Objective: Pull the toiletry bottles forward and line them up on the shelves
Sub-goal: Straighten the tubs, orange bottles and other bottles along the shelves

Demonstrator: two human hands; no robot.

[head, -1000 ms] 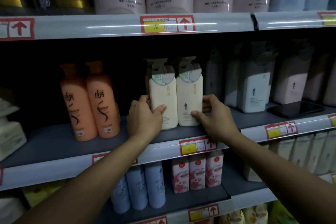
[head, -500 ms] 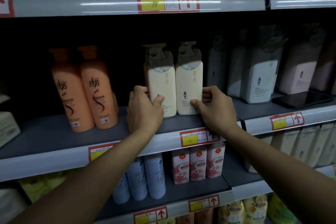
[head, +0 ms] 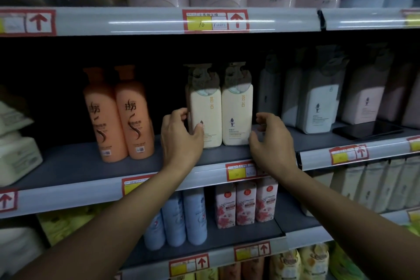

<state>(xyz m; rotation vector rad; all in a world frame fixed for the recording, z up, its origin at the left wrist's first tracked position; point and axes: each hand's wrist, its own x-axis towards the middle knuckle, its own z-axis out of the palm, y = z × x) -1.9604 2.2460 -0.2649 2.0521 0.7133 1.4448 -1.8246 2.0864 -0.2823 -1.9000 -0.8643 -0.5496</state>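
Two cream pump bottles stand side by side on the middle shelf point(head: 68, 167), set back from its front rail. My left hand point(head: 181, 138) grips the left cream bottle point(head: 208, 109), thumb across its front and fingers round its left side. My right hand point(head: 271, 143) sits just right of the right cream bottle point(head: 237, 111). Its fingers are loosely curled with a dark gap to the bottle, and the thumb tip is at the bottle's lower right corner. Two orange bottles point(head: 118, 116) stand further left, closer to the shelf's front.
Grey, white and pink pump bottles point(head: 318, 107) fill the shelf to the right, with a black phone point(head: 368, 129) lying flat in front of them. White packs point(head: 16, 150) sit far left. Blue bottles point(head: 181, 218) and floral bottles point(head: 245, 204) stand on the shelf below.
My right hand has slipped off the right cream bottle and now sits beside it. My left hand keeps its grip. The bottles stand where they were; the camera view has shifted.
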